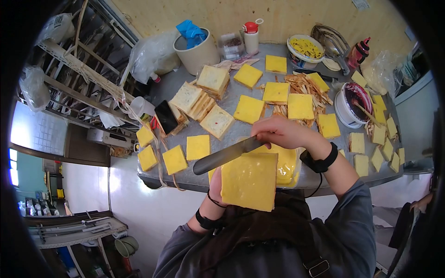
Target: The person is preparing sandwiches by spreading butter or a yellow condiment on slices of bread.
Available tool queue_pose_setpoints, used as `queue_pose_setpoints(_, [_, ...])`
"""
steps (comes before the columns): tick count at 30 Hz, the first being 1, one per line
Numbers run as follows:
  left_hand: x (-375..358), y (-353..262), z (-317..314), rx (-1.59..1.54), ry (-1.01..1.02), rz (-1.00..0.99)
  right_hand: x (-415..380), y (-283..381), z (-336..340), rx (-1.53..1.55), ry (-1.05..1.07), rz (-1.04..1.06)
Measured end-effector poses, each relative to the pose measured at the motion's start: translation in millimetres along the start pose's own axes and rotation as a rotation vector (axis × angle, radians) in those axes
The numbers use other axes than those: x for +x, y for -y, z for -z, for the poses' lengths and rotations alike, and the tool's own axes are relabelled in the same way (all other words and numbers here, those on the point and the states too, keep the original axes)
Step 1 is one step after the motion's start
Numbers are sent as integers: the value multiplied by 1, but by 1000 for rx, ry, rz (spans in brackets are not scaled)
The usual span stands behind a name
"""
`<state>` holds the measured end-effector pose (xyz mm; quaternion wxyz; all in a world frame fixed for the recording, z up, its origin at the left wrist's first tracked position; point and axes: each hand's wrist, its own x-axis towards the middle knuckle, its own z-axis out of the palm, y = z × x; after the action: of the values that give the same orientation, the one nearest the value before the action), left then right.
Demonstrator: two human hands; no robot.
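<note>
My right hand (280, 131) is closed round the handle end of a palette knife (222, 157), whose long grey blade points left. The blade passes just above the far edge of a large square sandwich with a smooth yellow top (249, 181). My left hand (216, 186) supports this sandwich at its left side, with most fingers hidden beneath it. Behind the sandwich, on the table edge, lies a clear plastic pack of yellow sheets (288, 164), partly covered. Smaller yellow-topped squares (249, 109) lie around on the grey table.
Stacks of pale bread (190, 99) and a phone (165, 116) are at left. Trimmed crust strips (303, 88) lie beyond my right hand. A tub of dark red spread (352, 104), a tub of yellow filling (306, 47) and a beige bin (197, 51) also stand on the table (222, 150).
</note>
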<state>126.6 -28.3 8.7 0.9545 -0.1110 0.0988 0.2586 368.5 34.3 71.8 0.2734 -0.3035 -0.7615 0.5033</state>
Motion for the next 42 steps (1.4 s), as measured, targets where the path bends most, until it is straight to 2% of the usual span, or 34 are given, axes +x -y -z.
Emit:
queue_pose_setpoints(2, [-4,0,7,-133,108,-54,-2,0,3,-1,-3,-6])
queue_pose_setpoints(5, [-10,2,4,132,76,-145,-5,-1,4,-1,-4,-11])
queue_pose_setpoints(8, [-11,0,8,75,89,-140,-7,-3,5,-2,-1,2])
queue_pose_setpoints(11, [-14,-2,15,-138,185,-97,-9,-4,7,-8,-15,19])
queue_pose_setpoints(22, [-24,-15,23,-51,206,-212,-35,0,23,45,-95,-38])
queue_pose_setpoints(25, [-26,-16,19,25,170,-290,-55,-1,14,264,-329,-110])
queue_pose_setpoints(29, [-25,-7,-5,230,169,-424,-89,1,-1,-178,-514,-175])
queue_pose_setpoints(31, [-26,-7,-1,179,156,-459,-116,-8,-18,-488,-596,-190])
queue_pose_setpoints(34, [-26,-7,8,125,137,-462,-162,-43,-52,-704,-651,-485])
queue_pose_setpoints(40, [-15,-1,-6,43,181,-418,-216,-84,-105,-985,-732,-530])
queue_pose_setpoints(42, [-11,-1,-9,59,188,-406,-230,-83,-108,-966,-734,-549])
